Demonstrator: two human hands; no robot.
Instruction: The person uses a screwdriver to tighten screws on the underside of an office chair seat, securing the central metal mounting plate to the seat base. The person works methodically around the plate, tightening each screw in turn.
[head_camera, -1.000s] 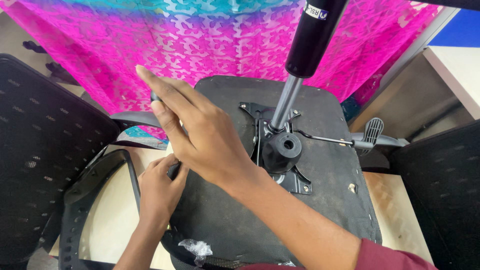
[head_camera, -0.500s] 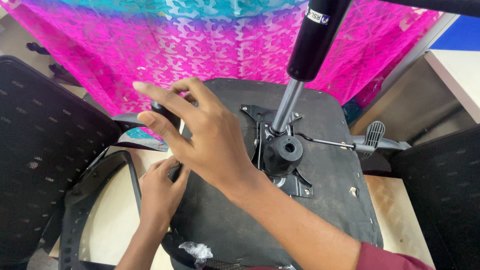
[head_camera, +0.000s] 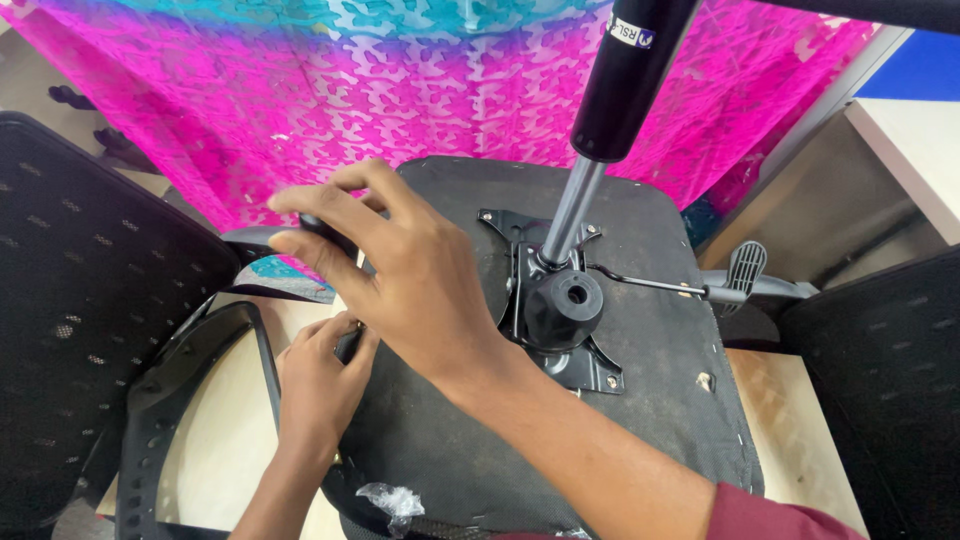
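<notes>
A bright pink and blue cloth (head_camera: 330, 110) hangs at the back, and a pale wooden bench (head_camera: 230, 450) sits below it. An upside-down chair seat (head_camera: 640, 400) lies across the middle of the bench, with its dark, rough underside facing up. A black metal plate (head_camera: 560, 320) is fixed near the seat's middle, and a shiny gas post (head_camera: 600, 130) sticks up from it. A thin lever (head_camera: 700, 285) pokes out toward the seat's right edge.

The right hand (head_camera: 410, 290) reaches over the seat's left edge. Its fingers curl around a black armrest part (head_camera: 320, 228). The left hand (head_camera: 320, 385) is lower down at the same edge, pinching a small dark piece (head_camera: 348, 345); I cannot tell what it is.

The seat looks heavy and stiff, so its edges seem the best place to grab. The post looks smooth and slippery. The armrest part looks hard and light.

Black mesh chair backs (head_camera: 90, 340) crowd the bench's left and right sides. The most open room is at the bench's near left corner.
</notes>
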